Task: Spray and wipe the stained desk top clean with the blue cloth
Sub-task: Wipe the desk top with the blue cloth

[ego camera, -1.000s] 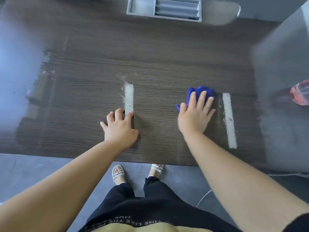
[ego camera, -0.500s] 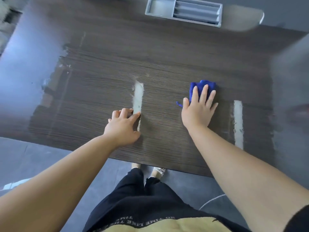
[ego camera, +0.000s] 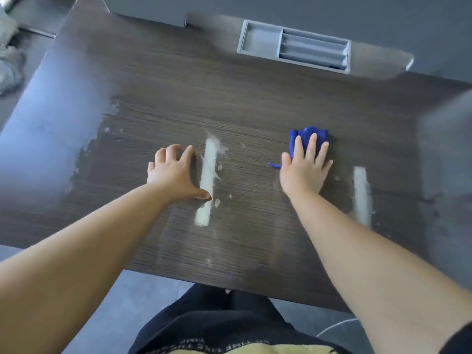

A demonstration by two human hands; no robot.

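The dark wood-grain desk top (ego camera: 245, 98) carries two pale vertical stain streaks, one in the middle (ego camera: 208, 180) and one at the right (ego camera: 361, 195). My right hand (ego camera: 304, 169) lies flat on the blue cloth (ego camera: 310, 135), pressing it to the desk between the two streaks; only the cloth's far edge and a left corner show. My left hand (ego camera: 173, 172) rests on the desk just left of the middle streak, fingers spread, thumb tip touching the streak. No spray bottle is in view.
A grey recessed cable tray (ego camera: 293, 47) sits at the desk's back edge. Glare washes out the desk's left side (ego camera: 51, 111) and right side (ego camera: 444, 149). A grey fuzzy thing (ego camera: 9, 62) lies beyond the left edge. My legs stand at the near edge.
The view has shifted so the desk sits lower and more to the right. My left hand slid left off the middle streak. The cloth stays under my right hand. The pink object at right is gone from view.
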